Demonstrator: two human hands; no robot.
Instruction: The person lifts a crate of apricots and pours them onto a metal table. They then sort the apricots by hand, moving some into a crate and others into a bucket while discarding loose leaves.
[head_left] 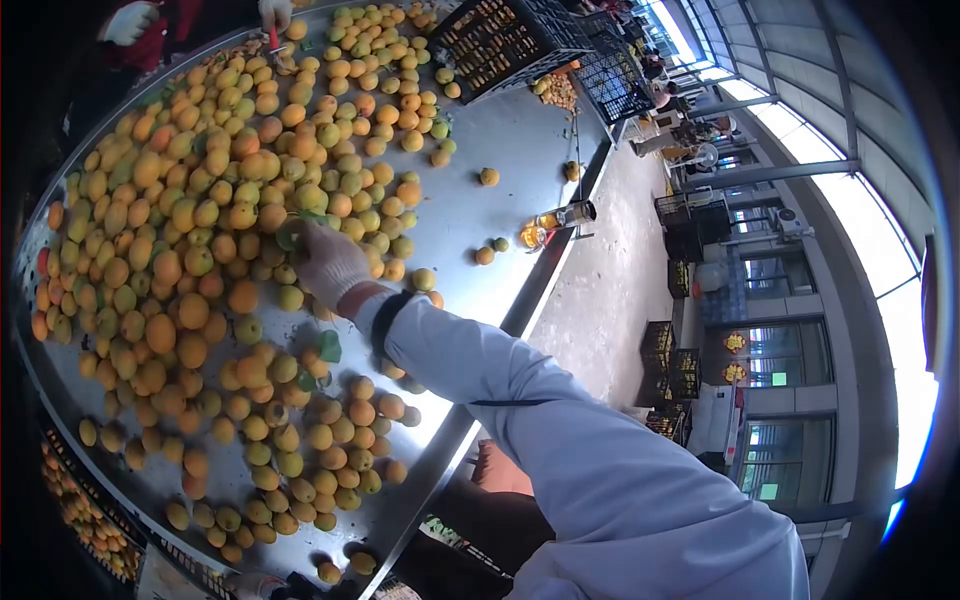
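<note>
My right hand (330, 264), in a pale glove with a dark band round the sleeve, reaches over a heap of orange and yellow-green fruit (192, 350) on a metal table (470, 135). Its fingers are curled down at the heap beside a green leaf (289, 236); what they hold is hidden. Another leaf (329, 346) lies on the fruit below it. At the bottom edge, a pale gloved hand, seemingly my left hand (256, 584), shows only in part beside the table edge, its fingers unclear.
A co-worker's gloved hands (130, 22) show at the upper left, one near a red-handled tool (273, 40). A black crate (505, 45) stands on the table's far part. A glass jar (545, 228) lies near the edge. Crated fruit (90, 515) is at the lower left.
</note>
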